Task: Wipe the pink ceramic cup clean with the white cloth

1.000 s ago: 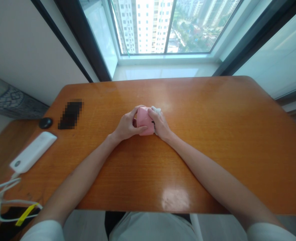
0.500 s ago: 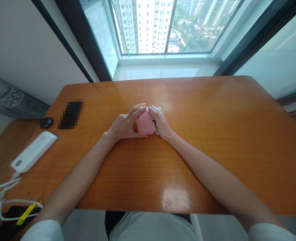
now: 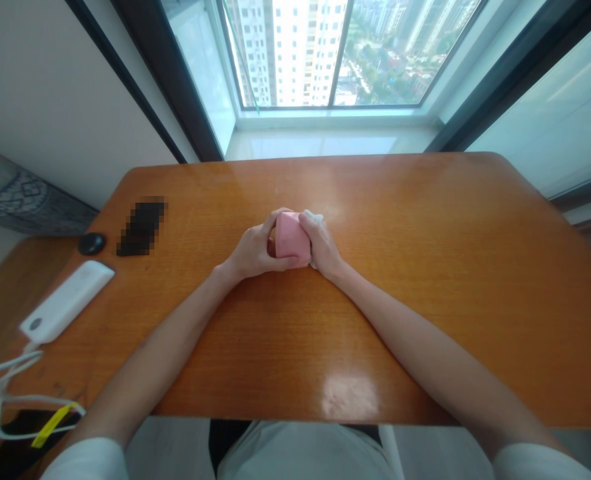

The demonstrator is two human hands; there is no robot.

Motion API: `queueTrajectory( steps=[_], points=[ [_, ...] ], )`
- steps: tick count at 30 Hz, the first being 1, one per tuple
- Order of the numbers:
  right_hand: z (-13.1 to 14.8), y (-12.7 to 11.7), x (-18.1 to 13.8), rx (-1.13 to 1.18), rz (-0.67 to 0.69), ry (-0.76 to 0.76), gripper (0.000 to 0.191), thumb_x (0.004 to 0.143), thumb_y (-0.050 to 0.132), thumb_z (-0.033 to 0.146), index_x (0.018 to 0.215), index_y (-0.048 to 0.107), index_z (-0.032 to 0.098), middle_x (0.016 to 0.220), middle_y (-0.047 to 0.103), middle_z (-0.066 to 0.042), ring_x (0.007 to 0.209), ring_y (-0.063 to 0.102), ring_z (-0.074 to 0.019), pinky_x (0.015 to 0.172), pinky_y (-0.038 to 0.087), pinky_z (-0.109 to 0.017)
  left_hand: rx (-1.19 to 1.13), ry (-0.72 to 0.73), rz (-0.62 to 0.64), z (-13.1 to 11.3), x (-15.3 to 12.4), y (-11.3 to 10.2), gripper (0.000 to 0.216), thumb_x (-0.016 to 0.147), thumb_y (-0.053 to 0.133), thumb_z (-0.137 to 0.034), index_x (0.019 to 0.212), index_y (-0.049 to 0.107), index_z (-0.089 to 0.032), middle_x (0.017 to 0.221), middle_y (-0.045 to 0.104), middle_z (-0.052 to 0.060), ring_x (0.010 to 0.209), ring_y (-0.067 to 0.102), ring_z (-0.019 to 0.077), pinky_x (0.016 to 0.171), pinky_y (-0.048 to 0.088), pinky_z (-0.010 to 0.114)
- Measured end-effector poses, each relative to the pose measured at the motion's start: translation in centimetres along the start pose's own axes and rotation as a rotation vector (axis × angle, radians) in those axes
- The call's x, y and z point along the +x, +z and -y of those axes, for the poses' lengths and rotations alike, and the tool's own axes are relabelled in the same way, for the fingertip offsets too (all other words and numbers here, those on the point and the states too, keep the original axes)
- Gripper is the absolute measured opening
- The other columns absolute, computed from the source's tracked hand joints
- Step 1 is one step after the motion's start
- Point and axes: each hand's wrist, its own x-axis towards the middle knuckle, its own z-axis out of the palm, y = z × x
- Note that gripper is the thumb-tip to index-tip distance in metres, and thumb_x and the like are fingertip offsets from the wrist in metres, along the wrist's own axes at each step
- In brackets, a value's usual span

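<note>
A small pink box-like object [image 3: 291, 237] with rounded corners is held near the middle of the table. My left hand [image 3: 255, 250] grips it from the left, thumb along its near side and fingers over its far side. On the right, my right hand [image 3: 323, 247] has its thumb on the pink object's right edge. Under that hand's fingers a crumpled white thing [image 3: 315, 217], like a tissue or cloth, shows at the far side and a little at the near side. The right fingers are mostly hidden.
At the left of the wooden table [image 3: 425, 300] lie a white power strip-like block [image 3: 68, 301] with a white cable [image 3: 5, 387] and yellow tag [image 3: 53, 425], a round black object [image 3: 91, 243] and a blurred-out dark item [image 3: 141, 227]. A window [image 3: 335, 60] stands beyond.
My left thumb has moved up onto the pink object's near side, and the left fingers have shifted over its far edge. A black detail by the right thumb is now out of sight.
</note>
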Motion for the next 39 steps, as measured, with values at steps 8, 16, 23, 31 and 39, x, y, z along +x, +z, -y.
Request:
queueTrajectory(
  steps=[8,16,23,31,39],
  points=[
    [0.5,0.1,0.0,0.045,0.019,0.026,0.059,0.098,0.068,0.083,0.084,0.064,0.026,0.079,0.058,0.0,0.073,0.05,-0.0179,0.068,0.045,-0.034,0.041,0.062,0.001,1.0,-0.3,-0.3,0.13,0.071,0.096,-0.086,0.176,0.041,-0.032,0.151,0.076,0.015,0.119,0.084,0.0377,0.091,0.068,0.043],
    [0.8,0.3,0.3,0.092,0.001,0.082,0.06,0.096,0.069,0.084,0.079,0.06,0.027,0.076,0.053,0.001,0.07,0.046,-0.0176,0.066,0.043,-0.034,0.273,0.294,-0.057,2.2,-0.6,-0.3,0.119,0.085,0.091,-0.081,0.177,0.035,-0.032,0.176,0.057,0.021,0.151,0.072,0.039,0.088,0.072,0.038],
    [0.6,0.4,0.3,0.087,-0.006,0.088,0.069,0.092,0.065,0.094,0.079,0.059,0.027,0.074,0.053,0.001,0.067,0.046,-0.0166,0.063,0.04,-0.034,0.234,0.19,-0.075,1.4,-0.5,-0.2,0.122,0.07,0.103,-0.075,0.168,0.048,-0.029,0.164,0.07,0.018,0.134,0.081,0.0364,0.083,0.069,0.034],
    [0.0,0.0,0.0,0.067,-0.003,0.045,0.059,0.096,0.07,0.085,0.086,0.064,0.027,0.081,0.056,0.001,0.074,0.052,-0.0177,0.069,0.045,-0.033,0.004,-0.023,-0.041,0.4,0.0,0.6,0.104,0.076,0.093,-0.074,0.159,0.056,-0.023,0.094,0.083,0.001,0.065,0.073,0.0194,0.065,0.057,0.03],
    [0.2,0.0,-0.2,0.051,-0.006,0.022,0.055,0.099,0.071,0.079,0.085,0.062,0.026,0.08,0.056,0.002,0.073,0.048,-0.0167,0.068,0.043,-0.033,0.069,0.029,-0.065,1.3,-0.5,0.8,0.124,0.076,0.091,-0.084,0.177,0.041,-0.03,0.136,0.082,0.011,0.092,0.084,0.0288,0.079,0.065,0.037]
  ],
)
